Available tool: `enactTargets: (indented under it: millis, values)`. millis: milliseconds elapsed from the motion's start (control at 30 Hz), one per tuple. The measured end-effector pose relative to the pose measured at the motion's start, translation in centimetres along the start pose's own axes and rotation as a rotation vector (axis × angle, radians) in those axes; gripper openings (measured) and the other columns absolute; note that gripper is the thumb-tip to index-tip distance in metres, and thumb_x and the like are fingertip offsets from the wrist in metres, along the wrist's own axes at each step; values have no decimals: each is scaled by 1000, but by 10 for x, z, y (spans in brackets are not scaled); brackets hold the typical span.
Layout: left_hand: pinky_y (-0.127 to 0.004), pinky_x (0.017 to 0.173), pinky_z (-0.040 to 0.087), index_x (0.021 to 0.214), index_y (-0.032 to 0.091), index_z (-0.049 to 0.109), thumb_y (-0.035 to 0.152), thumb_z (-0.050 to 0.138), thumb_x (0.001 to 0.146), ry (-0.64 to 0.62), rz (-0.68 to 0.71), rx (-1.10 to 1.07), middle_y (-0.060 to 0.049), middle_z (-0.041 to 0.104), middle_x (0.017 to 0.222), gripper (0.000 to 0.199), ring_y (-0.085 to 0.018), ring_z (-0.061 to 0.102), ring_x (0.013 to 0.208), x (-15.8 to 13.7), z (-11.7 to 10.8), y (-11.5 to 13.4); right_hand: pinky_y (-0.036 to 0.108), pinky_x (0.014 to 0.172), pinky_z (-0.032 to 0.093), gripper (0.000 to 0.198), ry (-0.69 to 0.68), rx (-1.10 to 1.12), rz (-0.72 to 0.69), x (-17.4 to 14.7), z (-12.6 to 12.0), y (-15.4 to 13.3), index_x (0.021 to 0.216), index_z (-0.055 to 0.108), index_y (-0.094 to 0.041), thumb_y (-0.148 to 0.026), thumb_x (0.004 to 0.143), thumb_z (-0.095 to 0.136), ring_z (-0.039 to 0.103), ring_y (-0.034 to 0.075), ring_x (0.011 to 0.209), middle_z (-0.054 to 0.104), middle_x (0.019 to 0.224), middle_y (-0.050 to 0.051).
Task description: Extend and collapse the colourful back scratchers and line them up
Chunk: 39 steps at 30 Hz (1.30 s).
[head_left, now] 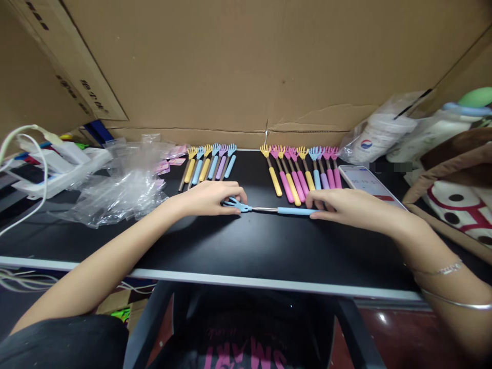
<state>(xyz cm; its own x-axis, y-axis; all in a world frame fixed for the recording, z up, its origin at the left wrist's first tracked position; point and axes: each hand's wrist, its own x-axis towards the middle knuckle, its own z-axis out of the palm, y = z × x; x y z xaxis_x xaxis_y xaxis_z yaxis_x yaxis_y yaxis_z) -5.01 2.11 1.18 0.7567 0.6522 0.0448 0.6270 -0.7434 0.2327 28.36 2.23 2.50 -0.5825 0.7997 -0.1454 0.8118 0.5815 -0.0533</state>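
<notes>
A light-blue back scratcher (294, 210) with a metal rod lies crosswise between my hands, just over the black table (246, 251). My left hand (213, 197) is closed on its claw-shaped head. Around the end of its blue handle, the fingers of my right hand (338, 204) are closed. Behind my left hand is a row of yellow, blue and purple back scratchers (207, 165), heads pointing away from me. Beyond my right hand, a second row of yellow, pink, blue and purple back scratchers (295, 187) lies the same way.
Clear plastic bags (123, 189) are heaped at the left, beside a white power strip (65, 171) with cables. A phone (369, 184) lies behind my right hand. To the far right stand a bagged paper cup (378, 136) and a brown bag (453, 159). Cardboard (230, 66) walls the back.
</notes>
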Motion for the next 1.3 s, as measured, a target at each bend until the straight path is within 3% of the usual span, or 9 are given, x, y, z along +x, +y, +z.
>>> enactTargets:
  millis: [100,267,433,600,967,1300]
  values:
    - [-20,69,39,105,26,58,44,50,88,3,-3,13,1,61,104,26,-13,59,86,0,1,-1,22,51,31,28,13,13,-16,1,-4,0,96,60,-27,-50,84,48,54,12,60,62,73,-1]
    - [-19,67,38,104,27,58,44,49,89,17,-7,37,2,61,103,25,-12,59,85,0,3,0,25,59,35,30,248,-4,18,7,-6,0,91,61,-26,-50,87,44,56,13,69,64,79,0]
    - [-20,68,39,106,26,58,44,47,90,38,6,48,1,62,104,27,-12,60,84,0,3,1,34,81,43,41,315,30,-186,21,8,8,112,61,-23,-50,86,47,53,22,102,63,108,8]
    - [-19,68,37,111,28,54,42,50,90,49,-11,74,3,62,108,26,-12,60,87,1,4,2,42,105,33,52,314,63,-317,36,26,16,129,53,-22,-51,86,47,40,22,126,49,135,9]
    - [-19,65,36,108,30,57,39,48,92,54,-3,123,5,62,104,21,-10,59,87,2,5,4,40,100,40,49,334,54,-285,37,28,12,125,56,-23,-51,86,46,44,22,121,54,130,6]
    - [-19,67,37,110,28,56,36,49,91,102,20,136,4,64,103,22,-10,61,85,3,7,6,44,106,34,53,361,0,-318,52,19,-10,130,53,-21,-49,86,47,39,23,129,45,140,8]
